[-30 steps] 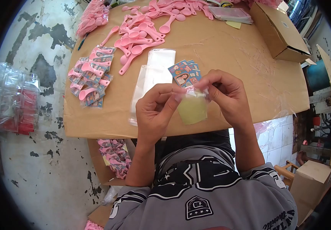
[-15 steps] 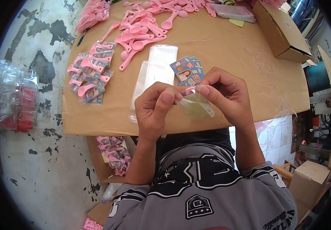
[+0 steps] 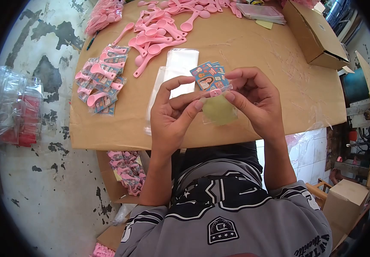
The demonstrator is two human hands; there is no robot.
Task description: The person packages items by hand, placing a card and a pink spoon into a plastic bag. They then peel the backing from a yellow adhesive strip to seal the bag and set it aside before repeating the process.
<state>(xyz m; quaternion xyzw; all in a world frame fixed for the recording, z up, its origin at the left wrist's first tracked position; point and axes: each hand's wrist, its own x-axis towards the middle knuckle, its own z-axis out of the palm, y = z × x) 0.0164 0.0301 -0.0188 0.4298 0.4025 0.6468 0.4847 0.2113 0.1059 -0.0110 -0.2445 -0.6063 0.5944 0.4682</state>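
Between my two hands hangs a small clear plastic bag with a yellow-green sheet showing through it and a pink piece at its top edge. My left hand pinches the bag's upper left corner between thumb and finger. The upper right corner is gripped by my right hand, its fingers curled. Just behind the bag lie blue printed cards, partly covered by it. Left of them, clear plastic sleeves lie on the brown-covered table.
Pink spoons are heaped at the back. Packed spoons with cards lie at the left. An open cardboard box stands back right, near a stack of clear packs. A box of packed items sits below the table's front left.
The bag's top edge is now held more level and the yellow-green sheet shows more fully. My left fingers have spread upward, away from the thumb; my right fingers have shifted slightly.
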